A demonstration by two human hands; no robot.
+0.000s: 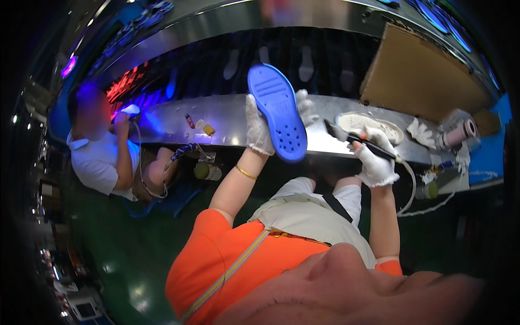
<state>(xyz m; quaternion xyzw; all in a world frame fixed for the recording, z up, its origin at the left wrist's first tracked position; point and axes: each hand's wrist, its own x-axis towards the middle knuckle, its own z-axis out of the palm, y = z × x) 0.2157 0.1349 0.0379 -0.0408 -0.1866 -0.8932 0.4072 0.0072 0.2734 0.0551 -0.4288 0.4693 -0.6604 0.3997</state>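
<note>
A blue shoe sole point(279, 114) is held up in front of me over the bench edge, its face with grooves and small holes turned toward me. My left hand point(260, 134), in a white glove, grips it from beneath, thumb on one side and fingers showing past the other edge. In my right hand point(375, 162), gloved with bare fingertips, is a black-handled brush point(374, 147) with a hose running from its end. The brush's tip is to the right of the blue sole, apart from it. A white sole point(371, 125) lies on the bench behind my right hand.
The metal bench point(227, 116) runs across in front. At right stand a cardboard box point(422, 73), a loose white glove point(420, 132) and a pink roll point(459, 134). Several soles lie on the dark conveyor point(208, 67) beyond. A co-worker point(103, 157) sits at left; a yellow block point(208, 130) lies between us.
</note>
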